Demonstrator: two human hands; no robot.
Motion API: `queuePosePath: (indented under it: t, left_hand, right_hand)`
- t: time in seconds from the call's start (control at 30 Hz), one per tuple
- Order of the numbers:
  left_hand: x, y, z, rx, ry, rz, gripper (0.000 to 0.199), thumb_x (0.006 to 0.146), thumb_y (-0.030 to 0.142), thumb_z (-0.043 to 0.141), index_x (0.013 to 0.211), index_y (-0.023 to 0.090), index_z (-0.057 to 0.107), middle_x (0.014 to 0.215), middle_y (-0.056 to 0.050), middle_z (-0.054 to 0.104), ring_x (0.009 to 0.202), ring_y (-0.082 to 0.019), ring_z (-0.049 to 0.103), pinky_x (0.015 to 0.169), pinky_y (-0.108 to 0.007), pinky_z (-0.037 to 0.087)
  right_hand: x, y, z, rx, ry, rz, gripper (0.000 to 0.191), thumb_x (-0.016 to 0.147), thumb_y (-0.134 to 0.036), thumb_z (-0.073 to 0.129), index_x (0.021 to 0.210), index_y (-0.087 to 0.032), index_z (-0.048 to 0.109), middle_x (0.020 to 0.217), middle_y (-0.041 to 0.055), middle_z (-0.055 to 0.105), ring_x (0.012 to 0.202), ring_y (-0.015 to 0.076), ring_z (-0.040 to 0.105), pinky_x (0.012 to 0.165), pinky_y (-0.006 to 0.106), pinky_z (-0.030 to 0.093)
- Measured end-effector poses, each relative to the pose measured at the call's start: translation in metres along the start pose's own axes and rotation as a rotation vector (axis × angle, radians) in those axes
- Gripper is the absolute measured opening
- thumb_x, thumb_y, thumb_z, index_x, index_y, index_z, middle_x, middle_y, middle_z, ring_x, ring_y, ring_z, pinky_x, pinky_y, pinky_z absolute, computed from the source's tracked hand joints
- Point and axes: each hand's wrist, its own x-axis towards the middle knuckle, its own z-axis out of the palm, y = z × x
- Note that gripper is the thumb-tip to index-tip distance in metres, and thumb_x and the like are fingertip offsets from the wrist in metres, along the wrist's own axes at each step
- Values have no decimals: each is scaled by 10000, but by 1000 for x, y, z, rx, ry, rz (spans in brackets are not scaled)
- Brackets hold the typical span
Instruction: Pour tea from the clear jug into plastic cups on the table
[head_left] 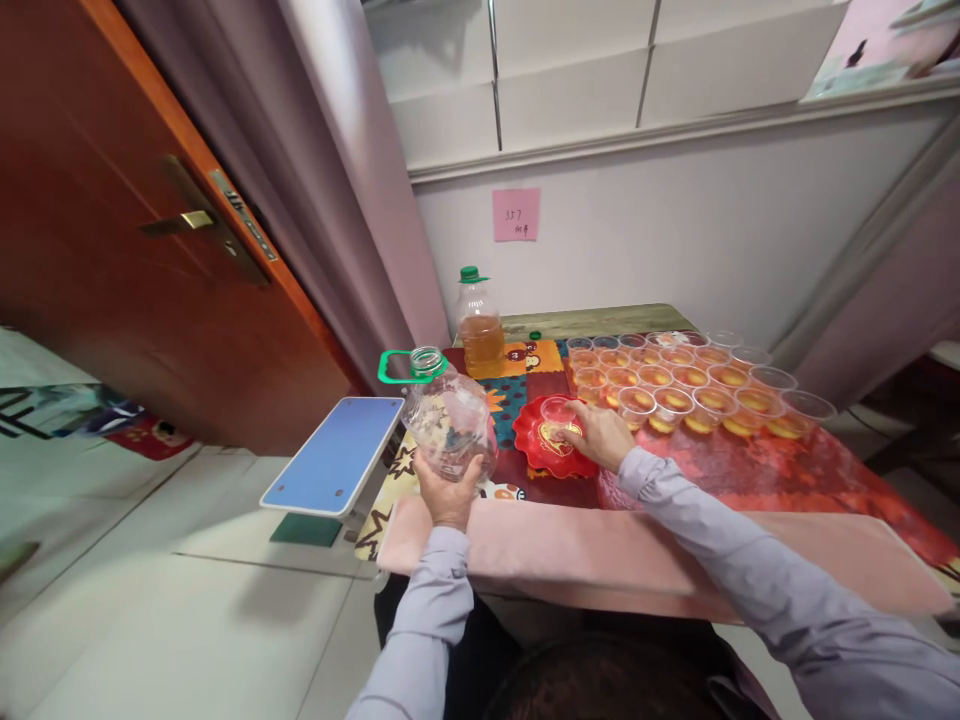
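Observation:
My left hand (448, 490) is wrapped round the lower part of a large clear bottle (450, 420), which has a green handle at its open neck and leans to the upper left. No coloured liquid shows inside it. My right hand (600, 432) holds a clear plastic cup (559, 412) over a red scalloped plate (534, 455) with a yellow print; whether the cup touches the plate I cannot tell. To the right of that hand stand several rows of clear cups (675, 402), many with amber liquid.
A second bottle (482, 345) with a green cap and amber liquid stands at the back, near a small green cap (535, 336). Pink cloth (570, 545) covers the front edge. A blue-topped stool (334, 455) and a door (150, 200) are on the left.

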Motion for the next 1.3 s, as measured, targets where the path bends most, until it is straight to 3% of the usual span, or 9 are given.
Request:
queuePosePath:
  t: [0.1,0.17,0.33,0.47,0.63,0.97,1.13,1.3]
  left_hand:
    - [7,18,-12,17,-9,-44,998,680,594,889,1463,170,438,1333,-200,673,1178,-342,723,1048,-540,586]
    - [15,32,-29,51,-41,-35,972,609,582,935,1405,191,537,1319,-163,693,1209,-348,707,1089,-535,564]
    - [42,67,-81,359,-318,195,1055,531,532,972,1469,246,584,1384,-134,697,1300,-404,649,1150,-575,502]
    - [56,88,-100,619,-430,412,1008,555,544,933,1470,294,591,1356,-115,714,1259,-423,652,1118,-583,493]
    - [65,107,-99,636,-442,446,956,546,548,926,1423,300,638,1293,-128,731,1226,-449,634,1171,-632,391]
    - [89,152,-77,617,-482,432,898,500,509,948,1330,269,699,1298,-160,712,1242,-476,564,1255,-767,86]
    - [94,167,-67,728,-518,493,876,525,472,942,1329,243,679,1283,-177,714,1259,-495,557,1212,-819,128]
    - [90,199,-60,1118,-662,532,822,745,334,836,1492,197,521,1413,-214,663,1333,-441,553,1196,-757,267]
  right_hand:
    - [-13,6,-4,92,192,-36,693,973,-522,684,1533,-148,523,1283,192,777,1126,357,756,1022,481,520]
    - [-29,9,-5,200,340,-5,688,991,-538,646,1551,-163,509,1262,173,789,1110,342,763,1024,483,536]
    - [-70,11,11,423,513,148,450,1023,-528,569,1338,-227,683,988,82,836,876,279,795,798,395,589]
    - [-82,12,25,449,549,213,400,1015,-557,543,1135,-250,769,949,91,838,847,294,787,778,412,581]
    - [-78,17,27,488,569,283,383,1014,-537,538,1102,-250,776,987,100,836,889,290,779,832,417,585]
    - [-78,19,29,543,537,215,305,1024,-479,556,998,-261,767,1079,97,831,1035,303,768,962,466,550]
    - [-78,20,31,562,538,182,294,1032,-457,561,964,-263,771,1086,97,830,1090,304,763,1000,477,538]
    - [-77,22,36,529,615,127,282,1045,-440,588,956,-249,775,1064,87,832,1043,292,774,941,454,541]
